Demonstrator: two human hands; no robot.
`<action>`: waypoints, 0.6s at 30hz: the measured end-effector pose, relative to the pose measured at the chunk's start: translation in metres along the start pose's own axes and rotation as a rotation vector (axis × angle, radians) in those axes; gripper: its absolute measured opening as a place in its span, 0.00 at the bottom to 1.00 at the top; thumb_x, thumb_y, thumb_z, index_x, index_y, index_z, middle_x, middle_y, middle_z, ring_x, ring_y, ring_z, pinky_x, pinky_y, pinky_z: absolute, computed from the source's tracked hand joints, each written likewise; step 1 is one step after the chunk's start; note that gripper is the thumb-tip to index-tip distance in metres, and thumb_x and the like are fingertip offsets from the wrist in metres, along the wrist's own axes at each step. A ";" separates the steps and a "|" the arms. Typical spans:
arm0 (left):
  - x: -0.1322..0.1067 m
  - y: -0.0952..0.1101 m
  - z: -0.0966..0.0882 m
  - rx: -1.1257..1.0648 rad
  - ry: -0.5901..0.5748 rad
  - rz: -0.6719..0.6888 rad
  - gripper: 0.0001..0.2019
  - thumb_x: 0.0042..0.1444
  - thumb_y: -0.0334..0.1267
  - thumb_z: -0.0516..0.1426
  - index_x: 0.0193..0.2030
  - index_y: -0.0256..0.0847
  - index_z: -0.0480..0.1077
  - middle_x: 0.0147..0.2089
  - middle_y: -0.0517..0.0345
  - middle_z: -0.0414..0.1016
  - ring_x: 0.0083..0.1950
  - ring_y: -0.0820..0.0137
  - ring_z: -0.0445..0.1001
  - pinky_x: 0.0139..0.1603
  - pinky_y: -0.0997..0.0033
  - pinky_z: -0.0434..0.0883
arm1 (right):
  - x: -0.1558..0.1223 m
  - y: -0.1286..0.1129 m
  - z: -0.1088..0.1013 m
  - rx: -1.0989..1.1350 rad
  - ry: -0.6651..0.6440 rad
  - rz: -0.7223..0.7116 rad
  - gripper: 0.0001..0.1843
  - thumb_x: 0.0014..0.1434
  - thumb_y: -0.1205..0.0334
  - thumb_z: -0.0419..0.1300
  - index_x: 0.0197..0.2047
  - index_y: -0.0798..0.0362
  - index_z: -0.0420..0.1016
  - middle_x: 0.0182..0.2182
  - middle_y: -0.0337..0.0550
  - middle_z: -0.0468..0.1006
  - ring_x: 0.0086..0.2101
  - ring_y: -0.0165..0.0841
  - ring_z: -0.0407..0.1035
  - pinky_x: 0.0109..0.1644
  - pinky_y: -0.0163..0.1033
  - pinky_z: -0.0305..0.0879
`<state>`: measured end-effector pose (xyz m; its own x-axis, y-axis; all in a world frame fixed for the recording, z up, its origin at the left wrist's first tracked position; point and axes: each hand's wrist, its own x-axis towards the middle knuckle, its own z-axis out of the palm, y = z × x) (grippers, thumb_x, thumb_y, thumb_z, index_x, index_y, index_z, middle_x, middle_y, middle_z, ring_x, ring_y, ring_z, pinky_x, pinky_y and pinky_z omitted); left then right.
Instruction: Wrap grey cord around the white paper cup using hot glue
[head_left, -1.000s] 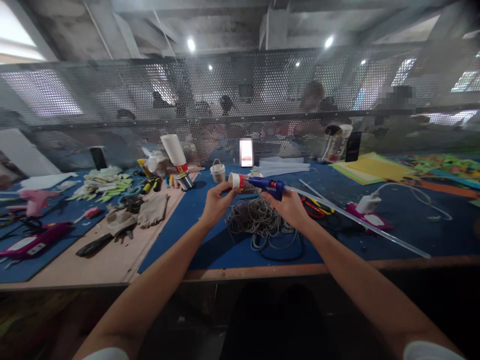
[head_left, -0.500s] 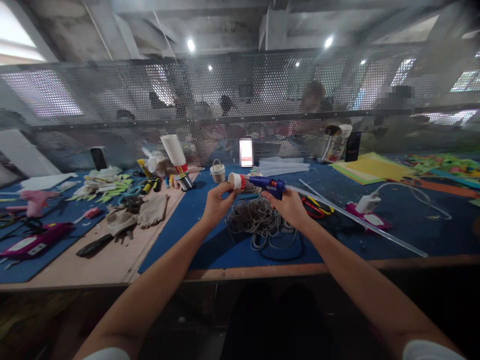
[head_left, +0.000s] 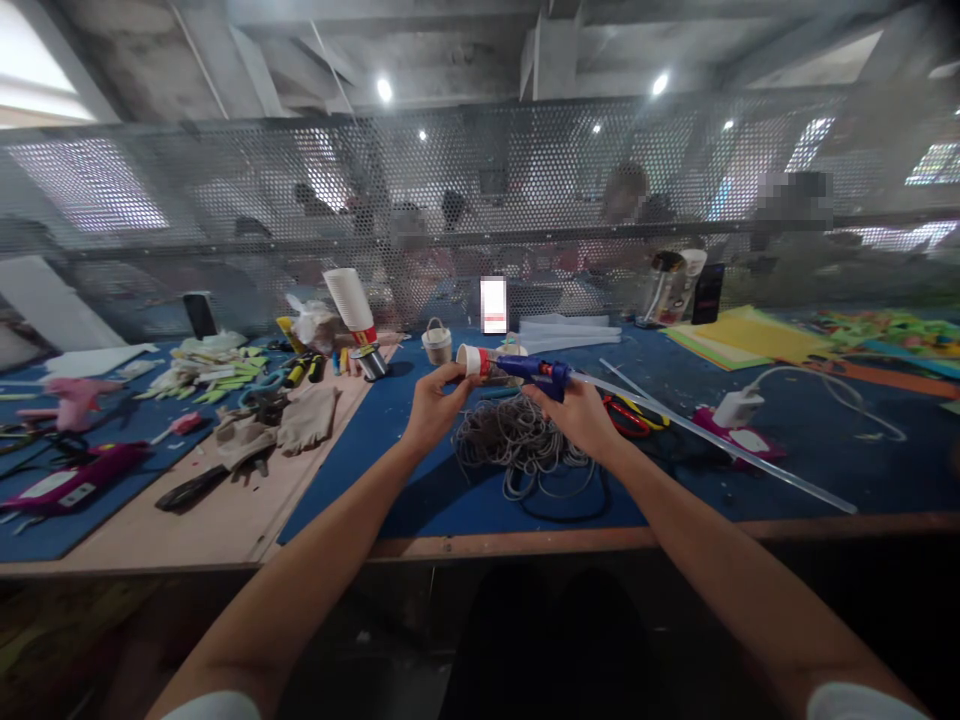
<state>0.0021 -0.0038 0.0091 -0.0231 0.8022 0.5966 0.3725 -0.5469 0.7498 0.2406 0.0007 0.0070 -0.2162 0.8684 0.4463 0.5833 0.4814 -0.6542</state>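
My left hand [head_left: 433, 408] is closed around a small paper cup [head_left: 475, 360], white with a red band, held on its side above the blue mat. My right hand [head_left: 581, 412] grips a blue glue gun [head_left: 534, 369] whose nozzle points left at the cup. A long clear glue stick [head_left: 720, 449] runs from the gun's back down to the right. Under both hands lies a tangled coil of grey cord [head_left: 525, 445].
A stack of paper cups [head_left: 349, 300] leans at the back, a small cup with a handle [head_left: 436, 343] beside it. Gloves [head_left: 289, 425], pink glue guns [head_left: 71, 398] and green scraps [head_left: 202, 372] lie left. Red scissors [head_left: 626, 413], a white plug [head_left: 731, 408] and coloured sheets [head_left: 739, 338] lie right. A perforated screen [head_left: 525, 200] stands behind, people beyond it.
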 end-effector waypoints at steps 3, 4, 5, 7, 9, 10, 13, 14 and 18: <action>0.002 -0.006 -0.001 -0.038 0.002 -0.010 0.12 0.58 0.44 0.60 0.38 0.37 0.79 0.36 0.55 0.79 0.40 0.66 0.74 0.45 0.70 0.69 | 0.000 0.001 0.001 -0.026 -0.006 -0.020 0.25 0.62 0.38 0.56 0.35 0.52 0.79 0.19 0.40 0.76 0.24 0.37 0.72 0.32 0.38 0.63; 0.002 -0.008 -0.001 -0.053 0.003 -0.010 0.12 0.58 0.44 0.60 0.39 0.37 0.79 0.37 0.55 0.79 0.40 0.66 0.74 0.45 0.69 0.69 | 0.000 0.002 0.002 -0.041 -0.003 -0.033 0.24 0.63 0.39 0.56 0.36 0.52 0.79 0.20 0.40 0.77 0.25 0.38 0.73 0.33 0.39 0.64; 0.003 -0.010 -0.001 -0.065 0.006 -0.013 0.13 0.58 0.45 0.60 0.39 0.37 0.79 0.37 0.55 0.79 0.39 0.66 0.74 0.44 0.70 0.69 | 0.000 0.002 0.003 -0.059 0.001 -0.046 0.24 0.63 0.39 0.56 0.36 0.52 0.79 0.20 0.41 0.77 0.26 0.38 0.73 0.33 0.39 0.64; 0.004 -0.013 -0.001 -0.082 0.019 -0.023 0.13 0.57 0.46 0.60 0.38 0.37 0.79 0.36 0.55 0.79 0.38 0.66 0.73 0.43 0.70 0.69 | 0.001 0.003 0.004 -0.099 0.004 -0.063 0.23 0.63 0.40 0.57 0.37 0.52 0.80 0.20 0.41 0.77 0.27 0.40 0.74 0.34 0.39 0.64; 0.005 -0.015 -0.001 -0.099 0.031 -0.031 0.13 0.57 0.46 0.60 0.37 0.37 0.79 0.35 0.56 0.78 0.38 0.66 0.73 0.42 0.70 0.69 | 0.001 0.003 0.005 -0.131 0.002 -0.064 0.23 0.63 0.40 0.57 0.38 0.52 0.80 0.20 0.42 0.77 0.27 0.41 0.74 0.34 0.39 0.64; 0.006 -0.015 -0.002 -0.110 0.031 -0.031 0.13 0.57 0.46 0.60 0.37 0.38 0.79 0.35 0.56 0.78 0.38 0.67 0.73 0.42 0.70 0.69 | 0.000 0.003 0.005 -0.142 0.000 -0.063 0.23 0.63 0.41 0.57 0.39 0.51 0.81 0.20 0.42 0.77 0.27 0.41 0.74 0.34 0.40 0.64; 0.006 -0.013 -0.002 -0.134 0.026 -0.030 0.13 0.58 0.46 0.61 0.38 0.38 0.79 0.36 0.57 0.78 0.38 0.67 0.73 0.43 0.70 0.69 | -0.001 0.002 0.005 -0.147 -0.009 -0.074 0.22 0.63 0.41 0.57 0.40 0.51 0.81 0.21 0.42 0.77 0.28 0.41 0.74 0.35 0.39 0.64; 0.006 -0.012 -0.003 -0.134 0.024 -0.035 0.13 0.58 0.46 0.61 0.38 0.38 0.79 0.36 0.57 0.79 0.38 0.67 0.73 0.43 0.70 0.69 | -0.001 0.001 0.004 -0.146 -0.011 -0.080 0.22 0.63 0.41 0.57 0.39 0.51 0.81 0.21 0.42 0.77 0.28 0.40 0.74 0.35 0.39 0.64; 0.006 -0.010 -0.004 -0.124 0.019 -0.053 0.14 0.57 0.47 0.61 0.39 0.37 0.79 0.37 0.56 0.79 0.39 0.66 0.73 0.43 0.69 0.69 | -0.002 -0.001 0.003 -0.154 -0.014 -0.088 0.22 0.63 0.42 0.58 0.38 0.51 0.81 0.21 0.42 0.77 0.28 0.40 0.74 0.35 0.39 0.64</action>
<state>-0.0056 0.0057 0.0061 -0.0581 0.8266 0.5597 0.2528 -0.5302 0.8093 0.2379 -0.0013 0.0053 -0.2822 0.8256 0.4887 0.6745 0.5329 -0.5109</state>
